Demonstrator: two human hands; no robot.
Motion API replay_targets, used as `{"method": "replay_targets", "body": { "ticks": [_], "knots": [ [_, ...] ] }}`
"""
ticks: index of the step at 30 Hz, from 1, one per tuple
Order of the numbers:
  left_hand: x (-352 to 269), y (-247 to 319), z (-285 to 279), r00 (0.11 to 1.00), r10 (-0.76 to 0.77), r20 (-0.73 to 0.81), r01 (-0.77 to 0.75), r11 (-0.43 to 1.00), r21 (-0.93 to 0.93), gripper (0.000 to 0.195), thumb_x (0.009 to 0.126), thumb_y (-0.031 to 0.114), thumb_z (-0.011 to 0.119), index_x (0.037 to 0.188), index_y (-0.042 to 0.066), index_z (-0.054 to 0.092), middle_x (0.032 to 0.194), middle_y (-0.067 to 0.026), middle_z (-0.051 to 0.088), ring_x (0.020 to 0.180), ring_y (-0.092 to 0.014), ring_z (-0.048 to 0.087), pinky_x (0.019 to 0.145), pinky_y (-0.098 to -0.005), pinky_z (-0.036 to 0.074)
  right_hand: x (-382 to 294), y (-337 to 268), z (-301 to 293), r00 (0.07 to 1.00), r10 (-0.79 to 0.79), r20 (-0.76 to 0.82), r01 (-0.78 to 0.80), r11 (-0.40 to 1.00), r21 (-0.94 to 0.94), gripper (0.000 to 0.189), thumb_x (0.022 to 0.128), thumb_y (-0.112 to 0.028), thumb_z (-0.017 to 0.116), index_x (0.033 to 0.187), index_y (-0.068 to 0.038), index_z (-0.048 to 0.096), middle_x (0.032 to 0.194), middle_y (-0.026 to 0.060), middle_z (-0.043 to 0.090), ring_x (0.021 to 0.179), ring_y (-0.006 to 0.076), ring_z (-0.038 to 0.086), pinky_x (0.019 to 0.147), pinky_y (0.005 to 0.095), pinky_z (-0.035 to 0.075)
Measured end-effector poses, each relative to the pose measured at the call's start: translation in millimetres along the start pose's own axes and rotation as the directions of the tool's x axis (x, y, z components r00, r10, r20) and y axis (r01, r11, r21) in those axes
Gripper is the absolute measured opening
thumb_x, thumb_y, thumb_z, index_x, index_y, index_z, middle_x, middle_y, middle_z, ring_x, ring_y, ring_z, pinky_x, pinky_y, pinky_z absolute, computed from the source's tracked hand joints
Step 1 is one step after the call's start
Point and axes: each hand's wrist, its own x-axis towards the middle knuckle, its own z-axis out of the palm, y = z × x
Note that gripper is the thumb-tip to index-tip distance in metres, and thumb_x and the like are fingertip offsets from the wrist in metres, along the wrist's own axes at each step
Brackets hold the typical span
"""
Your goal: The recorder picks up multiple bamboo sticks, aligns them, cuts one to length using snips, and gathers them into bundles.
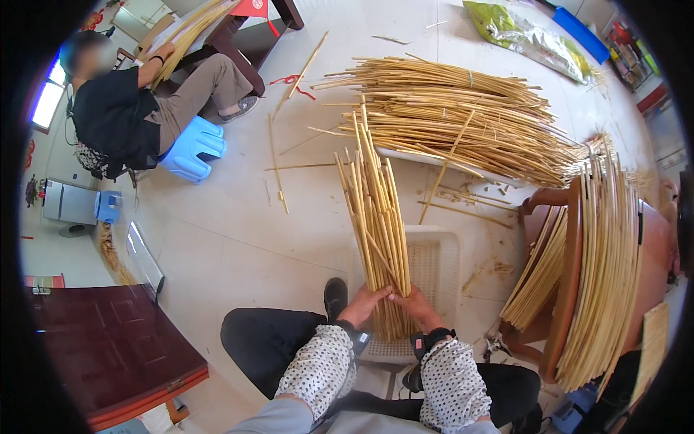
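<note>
Both hands grip one upright bundle of dry straw-coloured stalks [379,233] between my knees. My left hand [364,306] wraps it from the left, my right hand [416,305] from the right, and the thumbs nearly meet in front. Stalk tops stand at uneven heights, and one thinner stalk slants across the bundle. Its lower end reaches into a white perforated plastic basket [458,266] on the floor. Dotted sleeve covers and dark wrist bands cover my forearms.
A large stalk pile [450,114] lies ahead; loose stalks [466,209] litter the floor. More stalks [602,271] hang over a wooden chair [564,282] at right. At upper left a person [116,114] sits on a blue stool [195,149], handling stalks. A dark red table [108,347] stands at left.
</note>
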Motion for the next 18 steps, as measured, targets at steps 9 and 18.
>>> {"method": "replay_targets", "body": {
  "ticks": [9,18],
  "knots": [
    [27.6,-23.6,-3.8,0.994,-0.046,-0.104,0.046,0.999,-0.007,0.050,0.099,0.023,0.063,0.139,-0.003,0.049,0.128,-0.0128,0.061,0.113,-0.023,0.060,0.097,-0.0377,0.048,3.5,54.4,-42.9,0.976,0.027,-0.216,-0.050,0.994,-0.101,0.049,0.102,-0.038,0.057,0.131,0.001,0.059,0.117,0.0105,0.069,0.108,0.0178,0.061,0.096,0.0340,0.048],
    [27.6,-5.2,-10.9,0.985,-0.025,-0.169,0.027,1.000,0.008,0.044,0.096,0.017,0.067,0.132,-0.003,0.053,0.122,-0.0137,0.064,0.108,-0.022,0.063,0.093,-0.0353,0.050,10.3,38.6,-44.6,0.952,0.021,-0.304,-0.095,0.968,-0.232,0.051,0.097,-0.034,0.065,0.132,0.001,0.058,0.118,0.0135,0.069,0.107,0.0211,0.064,0.094,0.0356,0.049]
  ]
}}
